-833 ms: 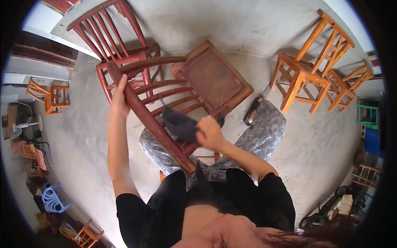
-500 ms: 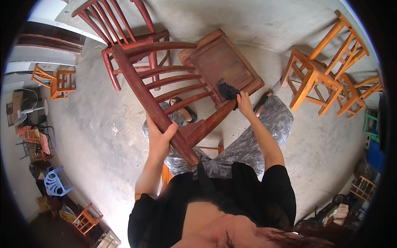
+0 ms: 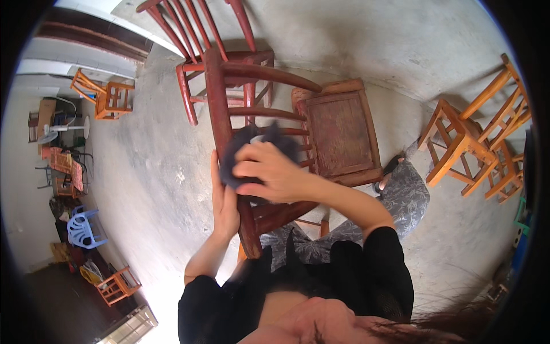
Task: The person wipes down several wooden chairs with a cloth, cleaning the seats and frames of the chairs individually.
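Note:
A worn red-brown wooden chair (image 3: 344, 135) lies tipped toward me, its slatted back reaching over my lap and its panelled seat farther off. My left hand (image 3: 224, 203) grips the outer side of the long top rail (image 3: 218, 109), fingers straight along it; the cloth and my other hand partly hide its fingertips. In my right hand (image 3: 269, 172) a dark cloth (image 3: 286, 144) is bunched and pressed on the rail, just beside my left hand. The cloth is slightly blurred and covers part of the slats.
Beyond the back stands another red wooden chair (image 3: 229, 63). Orange-brown wooden chairs (image 3: 458, 137) stand at the right, and a small wooden chair (image 3: 113, 100) at the far left. A blue plastic chair (image 3: 83, 229) and a white fan (image 3: 51, 133) are along the left side.
My right hand has brought the cloth leftward from the side rail near the seat to the top rail. My left hand's thumb no longer lies far across the rail. The view has shifted.

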`<move>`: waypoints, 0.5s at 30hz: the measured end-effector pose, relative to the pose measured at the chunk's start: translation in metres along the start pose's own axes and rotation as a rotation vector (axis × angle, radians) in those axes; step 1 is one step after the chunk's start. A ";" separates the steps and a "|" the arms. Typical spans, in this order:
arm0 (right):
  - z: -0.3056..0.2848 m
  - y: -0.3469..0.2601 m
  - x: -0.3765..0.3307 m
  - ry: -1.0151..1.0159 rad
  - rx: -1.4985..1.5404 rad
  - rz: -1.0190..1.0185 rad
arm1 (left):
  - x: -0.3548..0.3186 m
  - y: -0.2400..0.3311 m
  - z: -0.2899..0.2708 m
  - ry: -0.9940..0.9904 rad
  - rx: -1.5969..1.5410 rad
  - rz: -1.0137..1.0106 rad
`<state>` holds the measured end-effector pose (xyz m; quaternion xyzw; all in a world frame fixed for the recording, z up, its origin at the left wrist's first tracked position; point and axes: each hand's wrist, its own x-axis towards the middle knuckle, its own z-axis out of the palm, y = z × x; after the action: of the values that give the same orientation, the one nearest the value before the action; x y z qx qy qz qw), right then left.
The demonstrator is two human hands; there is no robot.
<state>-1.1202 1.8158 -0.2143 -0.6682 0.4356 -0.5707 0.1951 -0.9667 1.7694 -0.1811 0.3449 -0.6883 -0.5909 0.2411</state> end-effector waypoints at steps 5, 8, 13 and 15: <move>0.044 0.093 -0.001 0.448 -0.068 0.198 | 0.000 -0.008 -0.003 0.041 0.157 -0.023; 0.037 0.158 -0.066 0.322 -0.288 0.350 | 0.002 -0.008 -0.003 0.043 0.225 -0.035; -0.012 0.212 -0.177 0.407 -0.190 0.774 | 0.006 -0.004 -0.005 -0.004 0.179 -0.080; -0.038 0.184 -0.123 0.539 0.336 0.744 | 0.005 -0.005 -0.004 0.025 0.137 -0.109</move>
<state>-1.2176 1.8241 -0.4164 -0.2553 0.5817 -0.6773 0.3711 -0.9660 1.7621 -0.1858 0.4051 -0.7041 -0.5503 0.1930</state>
